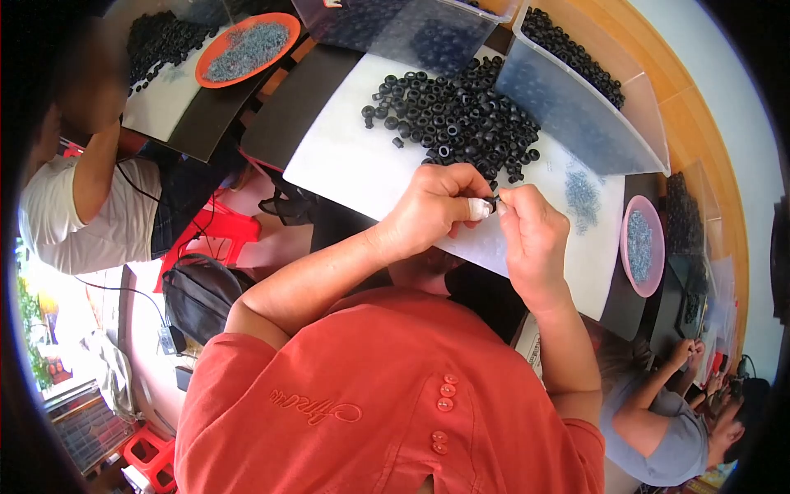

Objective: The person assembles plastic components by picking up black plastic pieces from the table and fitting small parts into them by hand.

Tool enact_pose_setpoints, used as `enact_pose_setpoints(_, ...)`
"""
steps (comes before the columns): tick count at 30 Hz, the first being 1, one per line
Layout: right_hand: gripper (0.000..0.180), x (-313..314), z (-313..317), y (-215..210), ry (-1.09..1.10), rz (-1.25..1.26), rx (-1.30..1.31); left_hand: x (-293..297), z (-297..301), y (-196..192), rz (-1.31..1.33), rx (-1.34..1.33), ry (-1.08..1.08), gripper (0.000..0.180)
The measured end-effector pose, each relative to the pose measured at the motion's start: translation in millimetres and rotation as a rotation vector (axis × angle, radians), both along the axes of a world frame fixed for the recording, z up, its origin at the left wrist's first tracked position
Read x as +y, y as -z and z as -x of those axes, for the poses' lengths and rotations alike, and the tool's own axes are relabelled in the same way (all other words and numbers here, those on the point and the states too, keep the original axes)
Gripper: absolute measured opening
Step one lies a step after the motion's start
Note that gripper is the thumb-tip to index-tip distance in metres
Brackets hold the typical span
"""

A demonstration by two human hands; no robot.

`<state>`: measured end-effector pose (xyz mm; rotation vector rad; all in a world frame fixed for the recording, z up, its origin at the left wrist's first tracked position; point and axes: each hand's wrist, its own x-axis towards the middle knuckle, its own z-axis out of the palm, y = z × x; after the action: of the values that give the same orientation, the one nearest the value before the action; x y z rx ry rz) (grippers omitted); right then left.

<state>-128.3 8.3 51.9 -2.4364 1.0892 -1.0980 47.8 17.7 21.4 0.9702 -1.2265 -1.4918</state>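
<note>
My left hand [436, 206] pinches a small black ring-shaped part [493, 200] between thumb and fingers, with white tape wrapped round one digit. Close against it, my right hand [533, 239] has its thumb and forefinger pressed together at the same part; whether a tiny piece sits in that pinch is hidden. Both hands are over the near edge of a white sheet [329, 156] on the table. Just beyond them lies a loose pile of black ring-shaped parts [461, 115]. To the right of the pile, small clear-bluish pieces [582, 198] are scattered on the sheet.
Clear plastic bins [584, 107] of black parts stand behind the pile. A pink bowl [643, 247] of small pieces sits at right, an orange plate [248, 49] of them at far left. People sit at left [99, 198] and lower right [658, 420]. A red stool [210, 230] is left.
</note>
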Motion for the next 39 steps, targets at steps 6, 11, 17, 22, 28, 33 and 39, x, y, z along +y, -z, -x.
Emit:
enact_pose_setpoints(6, 0.021, 4, 0, 3, -0.031, -0.007, -0.024, -1, 1, 4, -0.047, 0.060, 0.005, 0.012)
enact_pose_setpoints(11, 0.025, 1, -10, 26, 0.073, 0.104, -0.125, -5, 4, 3, -0.024, 0.029, -0.044, 0.010)
enact_pose_setpoints(17, 0.024, -6, -9, 22, 0.103, 0.240, -0.025, -5, 7, -8, -0.049, -0.025, -0.076, 0.009)
enact_pose_setpoints(22, 0.026, -9, -4, 26, 0.103, 0.254, 0.001, -10, 7, -17, -0.118, -0.011, 0.015, 0.010)
enact_pose_setpoints(28, 0.026, -8, -16, 35, 0.172, 0.250, -0.052, -7, 10, -12, -0.137, 0.056, -0.067, 0.011)
enact_pose_setpoints(33, 0.025, -12, -14, 36, 0.203, 0.242, -0.061, -10, 13, -15, -0.128, -0.009, -0.079, 0.013)
enact_pose_setpoints(39, 0.026, -11, -13, 37, 0.219, 0.221, -0.076, -16, 9, -18, -0.168, -0.023, 0.067, 0.017)
